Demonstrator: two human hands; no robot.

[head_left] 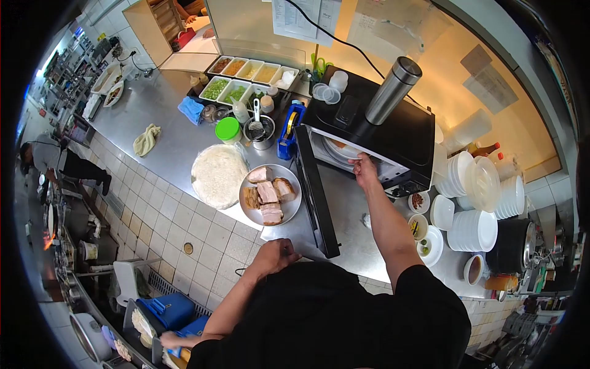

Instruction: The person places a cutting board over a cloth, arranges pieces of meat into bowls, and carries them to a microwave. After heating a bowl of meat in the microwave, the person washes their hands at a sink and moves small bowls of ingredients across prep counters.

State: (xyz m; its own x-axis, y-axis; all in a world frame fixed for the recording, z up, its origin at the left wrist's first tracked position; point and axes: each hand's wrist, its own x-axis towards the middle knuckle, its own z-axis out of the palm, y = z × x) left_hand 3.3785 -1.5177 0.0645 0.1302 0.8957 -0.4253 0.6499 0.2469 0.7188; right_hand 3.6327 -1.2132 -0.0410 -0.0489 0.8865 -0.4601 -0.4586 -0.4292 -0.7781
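Steel counter (163, 112) of a kitchen. Meat (268, 192) is bowled just beyond the left hand (275, 256), whose fingers are curled, contents hidden; a plate (338, 150), inside the microwave (396, 138), is met by the right hand (365, 170), grip indeterminable.

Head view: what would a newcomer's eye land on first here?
Probably the black microwave right of centre, its door swung open and the person's right hand at the opening, with a tall steel flask on top. Next, the chunks of meat in a round bowl left of that door. At the far left edge, a small orange flame also stands out.
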